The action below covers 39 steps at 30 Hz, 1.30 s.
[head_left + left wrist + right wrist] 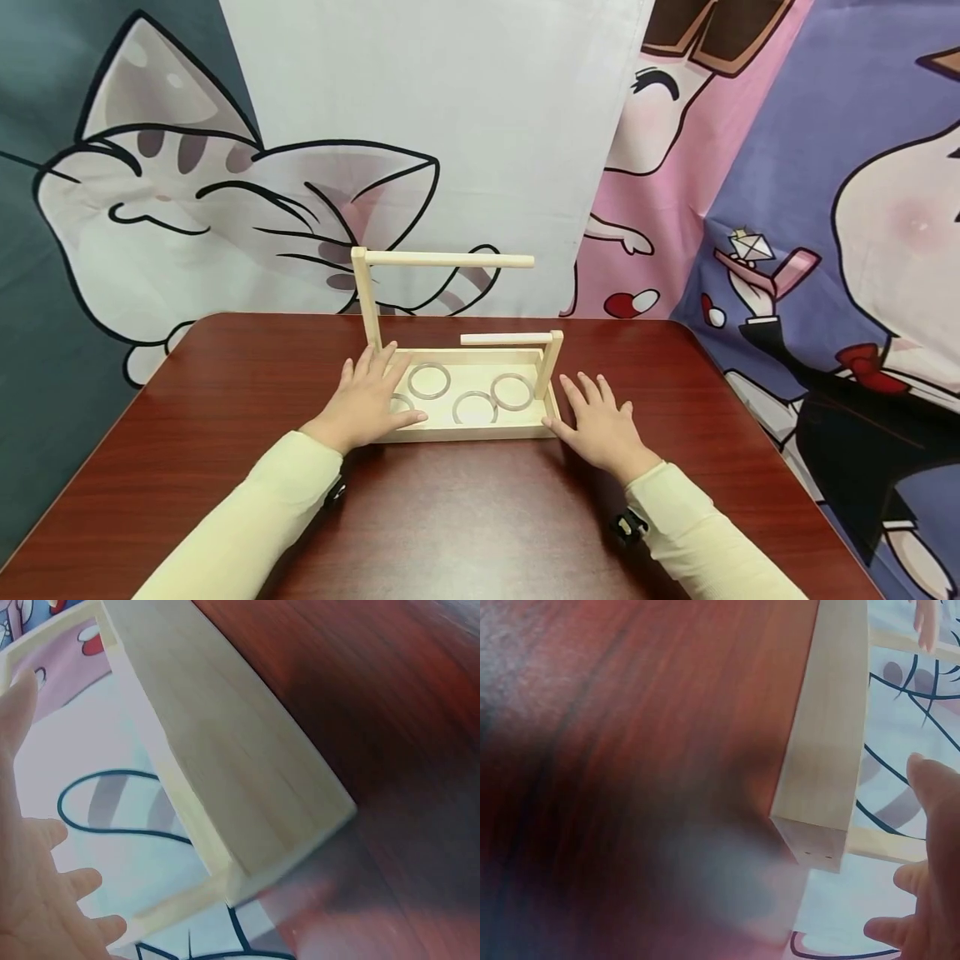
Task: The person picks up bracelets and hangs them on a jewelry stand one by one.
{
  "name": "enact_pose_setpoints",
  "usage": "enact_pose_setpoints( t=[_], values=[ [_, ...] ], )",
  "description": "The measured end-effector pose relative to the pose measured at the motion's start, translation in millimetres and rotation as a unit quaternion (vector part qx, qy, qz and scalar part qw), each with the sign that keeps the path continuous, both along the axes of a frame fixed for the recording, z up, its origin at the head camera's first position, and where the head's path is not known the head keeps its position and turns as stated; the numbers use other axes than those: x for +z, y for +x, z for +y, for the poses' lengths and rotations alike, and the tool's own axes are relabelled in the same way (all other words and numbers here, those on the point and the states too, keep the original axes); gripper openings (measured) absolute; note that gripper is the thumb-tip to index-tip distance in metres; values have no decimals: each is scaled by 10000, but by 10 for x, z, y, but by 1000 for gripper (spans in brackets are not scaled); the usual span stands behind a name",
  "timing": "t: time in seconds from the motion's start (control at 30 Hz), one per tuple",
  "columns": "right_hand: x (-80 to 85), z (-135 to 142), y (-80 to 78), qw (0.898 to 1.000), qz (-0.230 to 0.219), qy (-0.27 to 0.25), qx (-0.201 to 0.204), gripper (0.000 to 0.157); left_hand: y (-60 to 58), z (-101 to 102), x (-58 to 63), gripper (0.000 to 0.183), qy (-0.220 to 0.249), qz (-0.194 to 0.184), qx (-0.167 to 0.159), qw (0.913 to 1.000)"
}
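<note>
A shallow pale wooden tray stands on the table, with a tall post and long bar at its left end and a shorter post and bar at its right. Several pale rings lie inside it, one partly covered by the left hand. My left hand is spread over the tray's left end, fingers straight. At the right end my right hand is spread beside the tray, its thumb by the front corner; contact is hard to tell. In both wrist views the tray's front wall shows near the fingers.
The reddish-brown table extends around the tray on every side. Behind its far edge hangs a cloth backdrop printed with cartoon figures. Dark wrist devices show below the pale sleeves.
</note>
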State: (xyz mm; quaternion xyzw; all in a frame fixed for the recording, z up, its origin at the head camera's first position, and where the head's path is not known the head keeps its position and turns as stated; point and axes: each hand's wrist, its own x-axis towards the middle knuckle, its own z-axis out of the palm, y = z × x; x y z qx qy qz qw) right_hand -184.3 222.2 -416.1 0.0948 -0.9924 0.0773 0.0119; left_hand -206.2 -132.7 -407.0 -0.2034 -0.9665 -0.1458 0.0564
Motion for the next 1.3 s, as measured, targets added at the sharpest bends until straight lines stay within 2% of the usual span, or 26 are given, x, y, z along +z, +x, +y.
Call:
enact_pose_setpoints(
  t=[0.27,0.47,0.73,1.03,1.3],
  values=[
    [-95,-44,-21,9999,72,-71,54,75,-91,220,32,91,-115,-53,-216,9997],
    [-147,-63,-31,9999,-45,-98,46,73,-144,353,62,91,-129,-245,-377,9989],
    [-177,-84,-61,9999,-82,-141,-9,71,-222,538,63,91,-209,-498,-540,9971],
    [-204,-117,-67,9999,-105,-95,-32,70,-329,760,31,89,-435,-568,-774,9944],
    [-213,-131,-71,9996,-239,-125,-107,68,-385,931,27,85,-312,-799,-928,9920]
  ],
)
